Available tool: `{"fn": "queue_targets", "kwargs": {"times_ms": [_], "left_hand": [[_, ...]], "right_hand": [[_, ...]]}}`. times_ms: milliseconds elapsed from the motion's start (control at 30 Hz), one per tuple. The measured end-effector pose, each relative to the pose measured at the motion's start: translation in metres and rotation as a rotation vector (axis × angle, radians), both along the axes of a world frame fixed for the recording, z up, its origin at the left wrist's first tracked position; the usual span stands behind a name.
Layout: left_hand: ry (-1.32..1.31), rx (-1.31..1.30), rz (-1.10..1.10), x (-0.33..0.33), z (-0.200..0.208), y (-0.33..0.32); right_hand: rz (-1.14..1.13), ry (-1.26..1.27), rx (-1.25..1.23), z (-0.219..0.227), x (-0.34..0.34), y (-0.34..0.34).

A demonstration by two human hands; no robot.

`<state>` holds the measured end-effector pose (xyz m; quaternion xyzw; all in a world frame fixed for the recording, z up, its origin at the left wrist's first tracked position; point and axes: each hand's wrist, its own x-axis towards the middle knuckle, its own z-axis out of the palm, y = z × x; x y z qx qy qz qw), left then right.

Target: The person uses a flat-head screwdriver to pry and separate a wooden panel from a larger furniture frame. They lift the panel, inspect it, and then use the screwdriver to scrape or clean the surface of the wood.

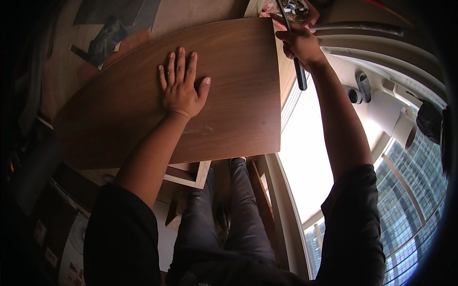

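Observation:
A broad brown wooden panel [234, 105] with a curved far edge lies in front of me. My left hand [182, 90] rests flat on its upper face, fingers spread and thumb out. Just beyond the panel's right edge, my right hand [301, 45] is closed around a long thin tool [301, 78] with a dark handle. The handle's end sticks out below my fist, and a narrow shaft rises above it. The tool's far end runs out of the picture, so its kind cannot be told.
Under the panel's near edge shows a pale wooden frame [191, 175]. A red container [312, 15] of small bits stands at the far right. To the right are a window frame, grey slippers [363, 86] and a rolled sheet [404, 132]. Dark sheet material [107, 40] lies far left.

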<state>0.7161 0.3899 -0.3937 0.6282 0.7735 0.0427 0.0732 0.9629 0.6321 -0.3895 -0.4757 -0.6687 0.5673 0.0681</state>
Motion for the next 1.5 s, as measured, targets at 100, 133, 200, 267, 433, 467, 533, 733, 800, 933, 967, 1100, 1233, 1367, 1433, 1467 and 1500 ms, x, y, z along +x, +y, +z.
{"fn": "queue_targets", "kwargs": {"times_ms": [100, 133, 200, 267, 433, 467, 533, 733, 800, 933, 967, 1100, 1233, 1367, 1433, 1467, 1500], "left_hand": [[0.007, -0.013, 0.013, -0.002, -0.004, -0.002], [0.014, -0.012, 0.017, -0.003, -0.004, -0.004], [0.015, -0.002, 0.020, -0.003, -0.005, -0.005], [0.006, 0.015, 0.020, -0.003, -0.006, -0.006], [0.020, 0.050, -0.009, 0.001, -0.002, -0.001], [0.022, 0.055, -0.013, 0.002, -0.003, 0.000], [0.028, 0.046, -0.011, 0.001, -0.005, 0.000], [0.036, 0.020, 0.011, -0.001, -0.003, -0.005], [0.033, 0.028, 0.010, 0.000, -0.003, -0.004], [0.027, 0.039, 0.006, 0.001, -0.006, -0.004], [0.020, 0.046, -0.003, 0.002, -0.006, 0.000], [0.026, 0.071, -0.003, 0.001, -0.007, -0.002], [0.034, 0.034, 0.018, -0.002, -0.004, -0.005], [0.028, 0.050, 0.005, 0.001, -0.004, -0.002], [0.035, 0.047, -0.007, 0.003, -0.004, 0.002], [0.040, 0.042, -0.008, 0.003, -0.005, 0.001], [0.039, 0.037, -0.010, 0.003, -0.005, 0.000]], "right_hand": [[-0.097, 0.045, -0.131, 0.004, 0.004, -0.014], [-0.141, 0.037, -0.161, 0.008, 0.004, -0.020], [-0.237, 0.024, -0.217, 0.017, 0.005, -0.034], [-0.263, -0.061, -0.233, 0.017, 0.015, -0.037], [-0.066, -0.242, 0.011, -0.014, 0.033, -0.016], [-0.012, -0.258, 0.096, -0.017, 0.033, -0.011], [0.105, -0.288, 0.263, -0.012, 0.027, -0.006], [0.108, -0.391, 0.094, -0.001, 0.069, -0.076], [0.032, -0.340, 0.108, -0.005, 0.085, -0.103], [-0.047, -0.365, 0.081, 0.003, 0.050, -0.075], [-0.065, -0.328, 0.126, 0.000, 0.041, -0.063], [0.009, -0.369, 0.175, -0.002, 0.039, -0.056], [0.087, -0.376, 0.243, -0.003, 0.062, -0.088], [-0.036, -0.351, 0.195, -0.005, 0.021, -0.042], [0.108, -0.357, 0.417, -0.016, 0.009, -0.011], [0.096, -0.350, 0.396, -0.016, 0.013, -0.015], [0.086, -0.343, 0.374, -0.018, 0.018, -0.020]]}}
